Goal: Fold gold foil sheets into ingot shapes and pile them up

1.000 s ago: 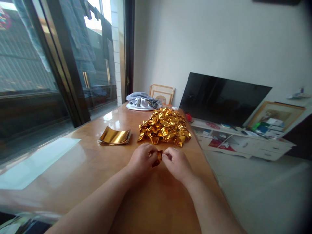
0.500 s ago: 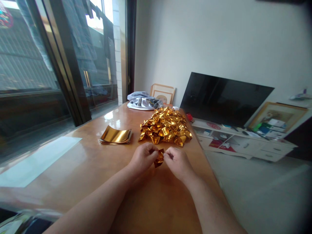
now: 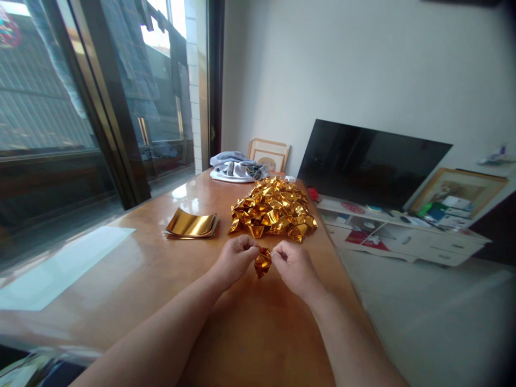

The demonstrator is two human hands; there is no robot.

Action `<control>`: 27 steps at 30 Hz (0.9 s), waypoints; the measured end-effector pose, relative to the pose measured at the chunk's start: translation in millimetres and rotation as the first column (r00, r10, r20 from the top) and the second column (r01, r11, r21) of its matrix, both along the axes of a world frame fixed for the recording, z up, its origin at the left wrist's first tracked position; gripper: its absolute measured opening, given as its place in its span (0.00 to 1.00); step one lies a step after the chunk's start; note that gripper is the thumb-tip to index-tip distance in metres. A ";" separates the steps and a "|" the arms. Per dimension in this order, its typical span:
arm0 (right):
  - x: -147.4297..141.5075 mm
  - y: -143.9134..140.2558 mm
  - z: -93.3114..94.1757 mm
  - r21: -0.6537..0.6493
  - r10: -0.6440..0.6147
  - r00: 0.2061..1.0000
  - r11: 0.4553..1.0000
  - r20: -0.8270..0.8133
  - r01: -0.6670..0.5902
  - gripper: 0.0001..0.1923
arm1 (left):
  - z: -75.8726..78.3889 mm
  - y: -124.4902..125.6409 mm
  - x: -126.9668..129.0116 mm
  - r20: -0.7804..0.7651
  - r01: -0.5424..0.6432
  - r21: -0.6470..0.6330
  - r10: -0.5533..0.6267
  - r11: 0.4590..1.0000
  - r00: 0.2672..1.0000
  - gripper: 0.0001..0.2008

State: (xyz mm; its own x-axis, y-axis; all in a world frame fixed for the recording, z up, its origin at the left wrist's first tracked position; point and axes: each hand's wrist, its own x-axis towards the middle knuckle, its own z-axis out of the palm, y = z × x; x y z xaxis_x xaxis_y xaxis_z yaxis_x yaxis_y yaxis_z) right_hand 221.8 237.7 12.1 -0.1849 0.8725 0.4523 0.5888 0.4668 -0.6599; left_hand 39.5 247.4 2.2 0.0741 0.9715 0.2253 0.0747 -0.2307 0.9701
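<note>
Between my two hands is a folded piece of gold foil paper point(image 3: 263, 263), its pointed end toward me. My left hand point(image 3: 237, 259) pinches its left edge with thumb and curled fingers. On the right edge, my right hand point(image 3: 293, 264) grips it the same way. Just beyond my hands lies a heap of folded gold foil pieces point(image 3: 276, 207). Left of the heap rests a small stack of flat gold foil sheets point(image 3: 191, 223), the top one curling up at its left end.
The wooden table point(image 3: 161, 274) carries a pale sheet point(image 3: 68, 266) at left and folded cloth point(image 3: 236, 166) at the far end. Past its right edge stand a television point(image 3: 373, 166) and a white cabinet point(image 3: 427, 246). A glass sliding door point(image 3: 133, 107) borders the left.
My hands have moved slightly apart at the foil. The piece has turned a little, showing more of its face and a point toward me.
</note>
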 end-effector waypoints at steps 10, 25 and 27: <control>-0.1 1.4 -5.3 -0.148 0.009 0.989 0.989 -0.147 -0.031 0.17 | -9.4 12.5 -8.5 0.084 -0.117 -0.050 0.121 0.992 0.989 0.10; -18.6 -7.1 -12.5 -0.305 0.076 0.989 0.946 -0.126 -0.111 0.20 | -1.7 10.0 -5.7 0.161 -0.168 -0.115 0.186 0.979 0.969 0.10; -18.3 -6.2 -12.7 -0.307 0.045 0.991 0.948 -0.128 -0.083 0.20 | -1.1 8.9 -5.1 0.161 -0.162 -0.115 0.180 0.980 0.971 0.10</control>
State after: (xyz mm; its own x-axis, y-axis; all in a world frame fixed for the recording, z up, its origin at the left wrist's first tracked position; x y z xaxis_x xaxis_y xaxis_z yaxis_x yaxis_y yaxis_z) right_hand 203.5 231.5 -0.6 -0.2065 0.9614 0.1821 0.4738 0.2611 -0.8411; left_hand 34.4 256.3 1.0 -0.1260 0.9846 0.1212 -0.0629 -0.1299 0.9895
